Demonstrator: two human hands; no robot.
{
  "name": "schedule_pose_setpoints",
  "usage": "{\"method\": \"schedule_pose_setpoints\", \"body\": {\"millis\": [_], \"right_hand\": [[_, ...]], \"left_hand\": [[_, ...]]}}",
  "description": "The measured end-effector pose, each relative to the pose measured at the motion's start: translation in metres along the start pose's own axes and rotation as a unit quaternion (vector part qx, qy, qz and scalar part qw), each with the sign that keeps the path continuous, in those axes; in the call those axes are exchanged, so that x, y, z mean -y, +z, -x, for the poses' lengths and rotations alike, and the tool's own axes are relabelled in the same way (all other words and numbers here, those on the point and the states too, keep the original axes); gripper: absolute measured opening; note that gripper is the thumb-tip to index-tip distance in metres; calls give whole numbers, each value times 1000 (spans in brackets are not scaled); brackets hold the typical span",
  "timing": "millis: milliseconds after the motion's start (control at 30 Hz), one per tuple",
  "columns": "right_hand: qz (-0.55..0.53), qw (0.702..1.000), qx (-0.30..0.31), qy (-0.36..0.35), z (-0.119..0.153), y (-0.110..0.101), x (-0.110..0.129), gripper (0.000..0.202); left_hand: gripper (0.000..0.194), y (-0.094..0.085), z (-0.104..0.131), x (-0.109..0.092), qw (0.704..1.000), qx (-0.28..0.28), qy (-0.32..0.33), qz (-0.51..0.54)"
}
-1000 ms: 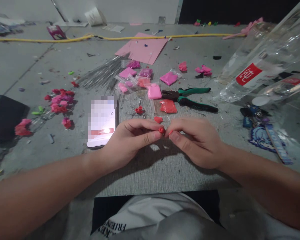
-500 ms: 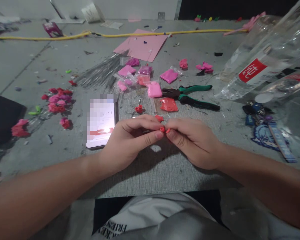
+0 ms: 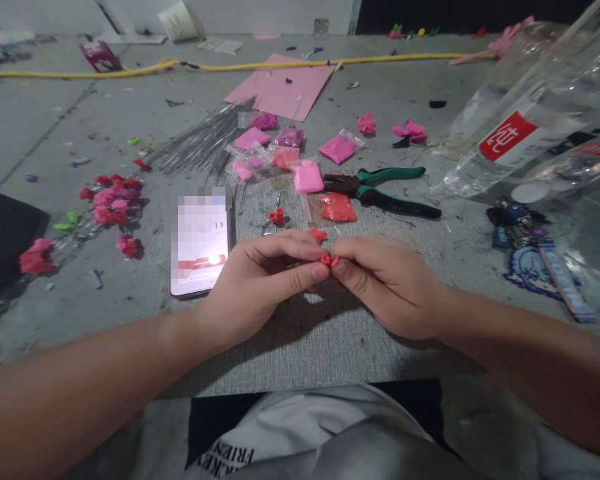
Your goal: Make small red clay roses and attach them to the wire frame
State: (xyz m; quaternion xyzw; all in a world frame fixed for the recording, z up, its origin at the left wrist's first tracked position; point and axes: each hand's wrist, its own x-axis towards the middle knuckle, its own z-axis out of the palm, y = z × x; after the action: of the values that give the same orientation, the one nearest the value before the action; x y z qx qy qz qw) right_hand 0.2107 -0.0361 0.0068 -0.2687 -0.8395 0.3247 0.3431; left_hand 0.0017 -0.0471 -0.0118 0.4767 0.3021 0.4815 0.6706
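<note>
My left hand (image 3: 260, 283) pinches a small rolled piece of red clay (image 3: 325, 259) between thumb and forefinger. Right beside it, my right hand (image 3: 393, 283) pinches a thin bit of red clay (image 3: 335, 261), the fingertips of both hands almost touching. Just beyond the fingers lies a loose red clay lump (image 3: 318, 235). A small red clay flower (image 3: 277, 215) is on the table behind my left hand. An opened-looking bag of red clay (image 3: 338, 208) rests past my hands, near green-handled pliers (image 3: 375, 190).
A lit phone (image 3: 200, 243) lies left of my left hand. Clay flowers (image 3: 117, 200), thin wires (image 3: 200, 140) and pink clay bags (image 3: 308, 177) spread beyond. Plastic bottles (image 3: 520, 133) and a keychain pile (image 3: 537, 267) are at the right; a dark box (image 3: 10, 240) is at the left.
The view has shifted slightly, so the table items appear a little higher and further left. Both hands keep their pinch on the red clay, with hardly any movement.
</note>
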Motion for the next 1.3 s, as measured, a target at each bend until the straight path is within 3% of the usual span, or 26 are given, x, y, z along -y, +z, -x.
{"method": "schedule_pose_setpoints", "body": {"millis": [300, 1300], "right_hand": [[7, 1000, 4, -5, 0, 1, 1, 21], [51, 998, -13, -19, 1, -1, 7, 16]], "left_hand": [[15, -1, -1, 1, 1000, -3, 3, -4], [17, 0, -2, -3, 997, 80, 11, 19]]}}
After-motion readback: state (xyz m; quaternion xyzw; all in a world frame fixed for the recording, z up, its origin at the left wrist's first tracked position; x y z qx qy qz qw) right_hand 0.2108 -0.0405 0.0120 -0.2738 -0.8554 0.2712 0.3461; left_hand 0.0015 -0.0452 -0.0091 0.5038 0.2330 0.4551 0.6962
